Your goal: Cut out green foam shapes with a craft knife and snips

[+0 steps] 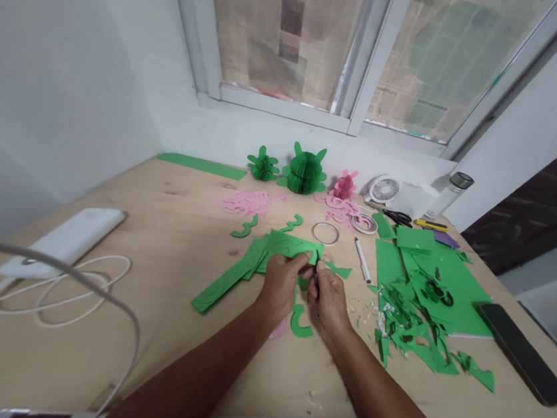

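Observation:
My left hand [281, 283] pinches a green paper strip [282, 243] near its right end, at the middle of the table. Curved outlines are drawn on the strip. In my right hand [331, 299] is a pair of small dark scissors [315, 277], its blades at the paper's right edge. More green strips [224, 283] fan out under and to the left of the held paper. Cut curvy green pieces [245, 227] lie behind it, and another [301, 322] lies between my forearms.
Green scraps [407, 317] cover green sheets on the right, beside a black phone-like slab [524, 351]. A white pen [363, 260], tape rings [325, 233] and pink cutouts [246, 202] lie behind. A white device [66, 238] with cables is at left. Paper figures [305, 170] stand by the wall.

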### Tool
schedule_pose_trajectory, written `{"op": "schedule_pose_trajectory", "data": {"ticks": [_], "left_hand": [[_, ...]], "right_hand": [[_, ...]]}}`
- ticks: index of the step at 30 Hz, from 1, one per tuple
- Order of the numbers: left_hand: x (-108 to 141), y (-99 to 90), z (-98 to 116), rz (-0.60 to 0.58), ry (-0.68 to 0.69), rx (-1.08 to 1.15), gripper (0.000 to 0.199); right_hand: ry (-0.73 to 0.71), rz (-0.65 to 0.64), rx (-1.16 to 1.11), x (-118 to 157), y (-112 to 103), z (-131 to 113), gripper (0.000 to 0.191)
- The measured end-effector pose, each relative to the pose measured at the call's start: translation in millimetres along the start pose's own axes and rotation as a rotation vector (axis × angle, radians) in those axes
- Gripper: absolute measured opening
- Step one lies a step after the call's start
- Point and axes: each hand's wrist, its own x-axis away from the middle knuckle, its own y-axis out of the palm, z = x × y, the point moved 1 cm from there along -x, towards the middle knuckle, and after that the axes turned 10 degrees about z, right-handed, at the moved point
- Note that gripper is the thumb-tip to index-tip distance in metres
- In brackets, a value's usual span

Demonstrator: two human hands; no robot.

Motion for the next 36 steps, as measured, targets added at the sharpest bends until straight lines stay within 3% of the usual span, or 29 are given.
{"op": "schedule_pose_trajectory", "data": {"ticks": [22,36], "left_hand": [[-7,-3.0,6,-0.131,0.0,-0.015,0.027],[-10,-4.7,10,-0.135,-0.031,-0.035,0.025]], "right_hand": [[0.005,-0.008,0.03,2,-1,-6,0.051],[0.015,-0.006,0.033,3,0,-7,0.052]]}}
